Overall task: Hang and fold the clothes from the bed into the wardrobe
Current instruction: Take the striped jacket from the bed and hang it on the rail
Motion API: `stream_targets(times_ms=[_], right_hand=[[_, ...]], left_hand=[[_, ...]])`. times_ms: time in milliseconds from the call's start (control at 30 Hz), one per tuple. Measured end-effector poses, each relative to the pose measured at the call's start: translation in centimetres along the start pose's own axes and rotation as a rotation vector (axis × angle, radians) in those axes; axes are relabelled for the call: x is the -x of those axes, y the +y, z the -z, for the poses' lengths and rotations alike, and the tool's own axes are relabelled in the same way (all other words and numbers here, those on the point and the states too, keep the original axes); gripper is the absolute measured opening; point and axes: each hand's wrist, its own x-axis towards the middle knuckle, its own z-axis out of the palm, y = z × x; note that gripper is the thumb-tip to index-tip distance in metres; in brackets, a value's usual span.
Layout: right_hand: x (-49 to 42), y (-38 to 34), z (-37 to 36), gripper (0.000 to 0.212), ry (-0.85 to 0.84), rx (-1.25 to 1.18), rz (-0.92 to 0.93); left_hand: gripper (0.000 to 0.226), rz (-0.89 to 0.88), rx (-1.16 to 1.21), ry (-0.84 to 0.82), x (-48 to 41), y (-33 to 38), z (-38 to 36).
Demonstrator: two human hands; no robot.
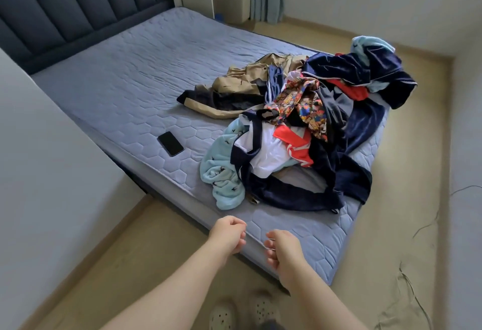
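A heap of clothes lies on the near right part of the blue quilted mattress. It holds a light blue fleece piece, navy satin garments, a white and red top, a bright patterned piece and a beige jacket. My left hand and my right hand hover side by side over the mattress's near edge, short of the heap. Both have loosely curled fingers and hold nothing.
A black phone lies on the mattress left of the heap. A dark padded headboard stands at the back left. A white cabinet side fills the left. Beige floor runs round the bed, with thin cables at right.
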Motion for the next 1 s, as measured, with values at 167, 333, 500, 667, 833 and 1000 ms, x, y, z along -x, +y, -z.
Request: stream_targets(times_ms=[167,333,500,667,833,1000], right_hand=[[-6.0,-5.0,1.1,0.017,0.03,0.035,-0.003],[-12.7,-10.2,2.0,0.019,0.075,0.092,0.044],[-20.8,-13.7,1.0,0.017,0.055,0.146,0.025],[-27.3,-13.9,1.0,0.016,0.05,0.169,-0.034],[-31.1,-12.6,1.5,0.015,0.067,0.203,-0.079],[-33.0,-12.6,1.4,0.015,0.076,0.241,-0.082]], left_hand=[[0.02,0.053,0.065,0.037,-6.6,4.1,-2.3],[0.015,0.115,0.109,0.1,-14.2,7.1,-4.4],[0.021,0.087,0.027,0.145,-22.6,8.7,-6.3],[0.024,-0.221,-0.576,0.262,-30.4,9.6,-7.1],[0.054,-0.413,-0.93,0.147,-35.5,10.4,-7.9],[0.049,-0.254,-1.207,0.143,-37.7,9.7,-7.6]])
